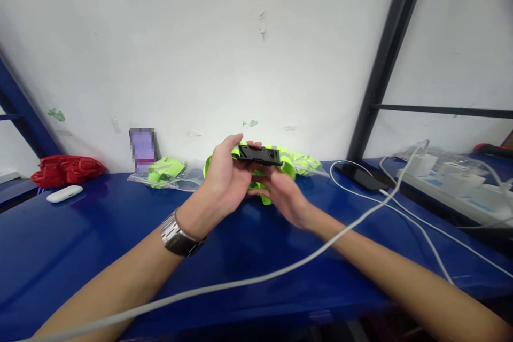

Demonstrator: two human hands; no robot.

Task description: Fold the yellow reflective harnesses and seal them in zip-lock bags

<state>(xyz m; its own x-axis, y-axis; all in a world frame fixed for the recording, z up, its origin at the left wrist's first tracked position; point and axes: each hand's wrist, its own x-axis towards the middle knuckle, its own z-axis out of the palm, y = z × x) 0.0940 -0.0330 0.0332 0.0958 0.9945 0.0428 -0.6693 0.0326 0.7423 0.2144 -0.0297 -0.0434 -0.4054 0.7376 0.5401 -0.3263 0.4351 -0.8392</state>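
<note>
A black plastic buckle (pixel 259 155) is held up above the table's far half, on a neon yellow-green strap (pixel 286 157) with pale reflective parts. My left hand (pixel 230 181) grips it at the left end; fingertips show behind the buckle's top edge and the thumb points up. My right hand (pixel 288 195) is slightly blurred, with its thumb below the buckle's right end and its fingers curled at the strap under it. Some of the strap loops out on both sides and hangs below the hands. The hands hide part of it.
On the blue table (pixel 224 256) lie clear bags with neon straps (pixel 165 171), a red plastic bundle (pixel 66 170) and a white earbud case (pixel 64 193). A phone (pixel 360 176), a loaded power strip (pixel 444 187) and cables are at right. One white cable (pixel 256 279) crosses in front of my forearms.
</note>
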